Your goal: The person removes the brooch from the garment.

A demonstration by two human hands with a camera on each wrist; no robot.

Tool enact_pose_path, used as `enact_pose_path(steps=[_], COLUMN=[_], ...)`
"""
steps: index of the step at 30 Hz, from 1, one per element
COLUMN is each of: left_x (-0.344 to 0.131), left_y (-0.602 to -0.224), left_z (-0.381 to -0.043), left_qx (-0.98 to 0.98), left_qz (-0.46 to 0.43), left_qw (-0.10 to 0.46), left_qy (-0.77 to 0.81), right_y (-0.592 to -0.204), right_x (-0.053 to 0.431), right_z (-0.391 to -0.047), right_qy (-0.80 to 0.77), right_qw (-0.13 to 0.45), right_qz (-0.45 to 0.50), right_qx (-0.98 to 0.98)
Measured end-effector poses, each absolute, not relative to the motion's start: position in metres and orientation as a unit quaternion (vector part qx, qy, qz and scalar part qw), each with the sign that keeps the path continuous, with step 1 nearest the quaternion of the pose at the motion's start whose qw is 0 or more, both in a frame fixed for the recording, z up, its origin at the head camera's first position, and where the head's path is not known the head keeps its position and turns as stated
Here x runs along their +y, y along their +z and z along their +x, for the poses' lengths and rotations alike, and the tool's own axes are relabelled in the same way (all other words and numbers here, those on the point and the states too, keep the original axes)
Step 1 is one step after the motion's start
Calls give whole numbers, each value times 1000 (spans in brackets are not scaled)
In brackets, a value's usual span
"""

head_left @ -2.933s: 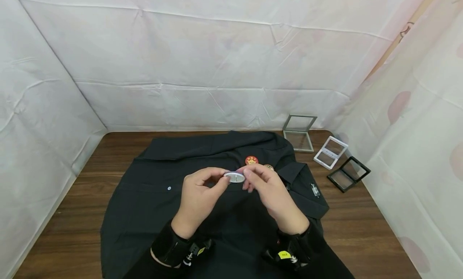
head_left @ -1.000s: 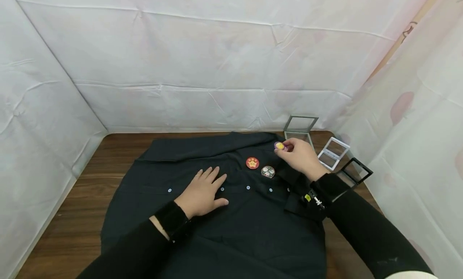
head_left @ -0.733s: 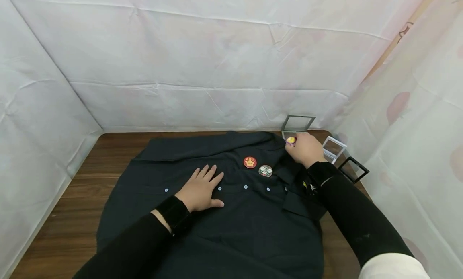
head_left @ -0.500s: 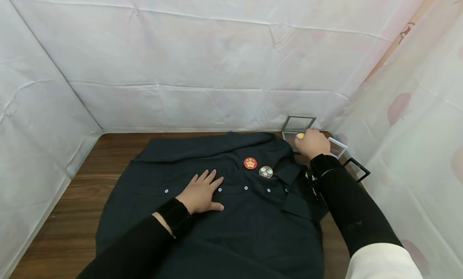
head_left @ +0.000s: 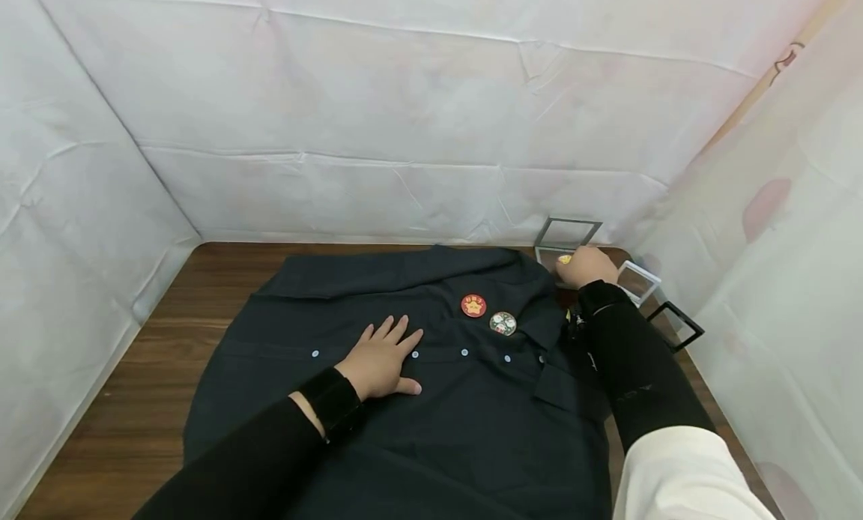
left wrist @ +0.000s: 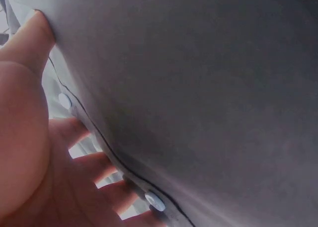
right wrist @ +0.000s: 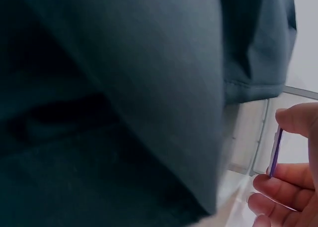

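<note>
A dark button-up shirt (head_left: 270, 400) lies spread over the table. My left hand (head_left: 380, 359) rests on it with fingers spread, beside the row of pale buttons (left wrist: 155, 200). At the back right, my right hand (head_left: 589, 267) pinches a round yellow-and-purple pin badge (head_left: 565, 259) over the lower half of an opened grey square case (head_left: 574, 221). In the right wrist view the badge shows edge-on (right wrist: 275, 151) between thumb and fingers. Two more badges, one red with a yellow paw shape (head_left: 473, 306) and one multicoloured (head_left: 503, 323), sit on the shirt's chest.
An opened white case (head_left: 640, 271) stands right of my right hand, partly covered by my arm. Nearer me is an opened black case (head_left: 688, 321), also partly covered. White cloth walls (head_left: 404, 198) enclose the wooden table (head_left: 114, 422) at the back and sides.
Both hands first held the badge over the shirt's middle. My left hand then came down flat on the shirt, while my right carried the badge back and right to the grey case.
</note>
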State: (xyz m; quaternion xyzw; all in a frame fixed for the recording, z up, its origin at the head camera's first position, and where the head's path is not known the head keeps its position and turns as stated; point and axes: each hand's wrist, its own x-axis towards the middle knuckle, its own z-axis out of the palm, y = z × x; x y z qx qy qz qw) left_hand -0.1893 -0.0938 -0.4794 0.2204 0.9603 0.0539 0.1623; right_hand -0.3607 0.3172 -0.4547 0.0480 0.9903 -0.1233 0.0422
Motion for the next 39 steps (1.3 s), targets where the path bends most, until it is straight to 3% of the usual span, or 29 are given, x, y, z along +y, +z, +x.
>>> enact_pose_path(steps=[10, 28, 39], left_x=[-94, -87, -91], left_y=[-480, -473, -478], left_z=[-182, -185, -186], left_qx=[961, 958, 957], left_qz=[208, 213, 212], left_qw=[177, 180, 181], left_qy=[46, 63, 76], right_y=[-475, -471, -443], right_x=[308, 316, 293], right_z=[-361, -357, -323], right_qy=[-111, -117, -165], right_qw=[55, 62, 27], right_qz=[59, 61, 77], right_qx=[990, 989, 983])
